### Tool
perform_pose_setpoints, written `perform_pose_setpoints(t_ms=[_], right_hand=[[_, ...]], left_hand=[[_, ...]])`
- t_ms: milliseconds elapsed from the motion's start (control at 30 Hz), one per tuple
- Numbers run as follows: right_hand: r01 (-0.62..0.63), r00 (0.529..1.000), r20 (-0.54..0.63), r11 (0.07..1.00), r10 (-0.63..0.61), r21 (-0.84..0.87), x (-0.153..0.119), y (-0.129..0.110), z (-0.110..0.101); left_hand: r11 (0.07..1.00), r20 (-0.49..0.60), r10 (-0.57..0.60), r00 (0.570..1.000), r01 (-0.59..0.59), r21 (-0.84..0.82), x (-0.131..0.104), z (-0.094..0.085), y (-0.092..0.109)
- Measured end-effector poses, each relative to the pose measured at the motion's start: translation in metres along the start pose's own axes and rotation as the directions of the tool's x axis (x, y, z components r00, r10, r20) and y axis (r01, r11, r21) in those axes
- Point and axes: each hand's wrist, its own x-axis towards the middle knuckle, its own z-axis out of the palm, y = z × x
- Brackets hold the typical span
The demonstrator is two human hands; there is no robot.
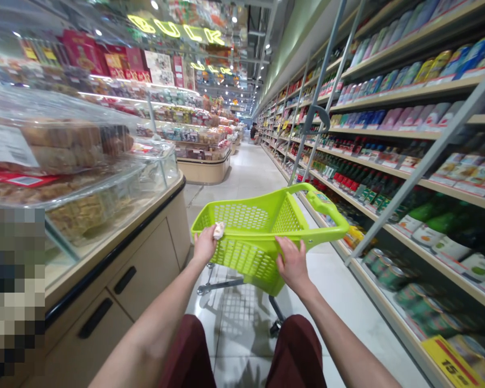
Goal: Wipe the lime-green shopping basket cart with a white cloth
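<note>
A lime-green shopping cart (246, 215) stands sideways in front of me, its handle (331, 233) to the right. My left hand (205, 245) is closed at the near rim by the cart's left end, with a small crumpled white thing, perhaps tissue, at its fingertips (219, 230). Further right along the same rim, my right hand (293, 261) has its fingers hooked over the edge, thumb raised beside them. The part of the basket's inside that shows holds no goods.
A glass-sided counter (145, 178) with packaged baked goods runs along the left. Shelves (372, 213) of bottles and cans line the right, with a slanting metal ladder (440, 156) against them. Far down the aisle, a person (253, 132) is low near the shelves.
</note>
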Motion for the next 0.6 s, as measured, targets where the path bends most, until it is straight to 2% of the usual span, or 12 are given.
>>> perform_pose_setpoints(t_ms=[100,200,267,300,333,400,467,500,600], right_hand=[[-0.006,1.000,0.012,0.996,0.005,0.084,-0.001,-0.003,-0.003],[-0.013,1.000,0.020,0.966,0.008,0.257,0.006,-0.017,-0.002],[-0.052,0.998,0.043,0.905,0.037,0.421,0.013,-0.031,0.002],[-0.096,0.995,0.075,0.844,0.067,0.528,0.015,-0.040,0.005],[-0.159,0.987,0.125,0.748,0.102,0.644,0.017,-0.050,0.008],[-0.298,0.954,0.245,0.457,0.173,0.838,0.018,-0.069,0.015],[-0.383,0.910,0.343,0.155,0.234,0.911,0.016,-0.087,0.021],[-0.404,0.888,0.381,0.041,0.258,0.914,0.014,-0.094,0.025],[-0.432,0.827,0.463,-0.166,0.318,0.886,0.008,-0.105,0.032]], left_hand=[[0.983,0.015,0.120,0.993,-0.117,-0.144,-0.003,-0.008,0.013],[0.891,0.081,0.256,0.963,-0.202,-0.407,-0.022,-0.016,0.038],[0.819,0.119,0.312,0.943,-0.204,-0.536,-0.037,-0.022,0.054],[0.801,0.119,0.327,0.937,-0.208,-0.561,-0.044,-0.024,0.061],[0.796,0.100,0.331,0.938,-0.221,-0.564,-0.050,-0.027,0.066],[0.815,0.024,0.323,0.946,-0.265,-0.516,-0.061,-0.030,0.073],[0.842,-0.056,0.332,0.942,-0.323,-0.432,-0.071,-0.032,0.078],[0.852,-0.083,0.344,0.935,-0.348,-0.392,-0.076,-0.033,0.080],[0.855,-0.107,0.352,0.930,-0.366,-0.368,-0.089,-0.035,0.085]])
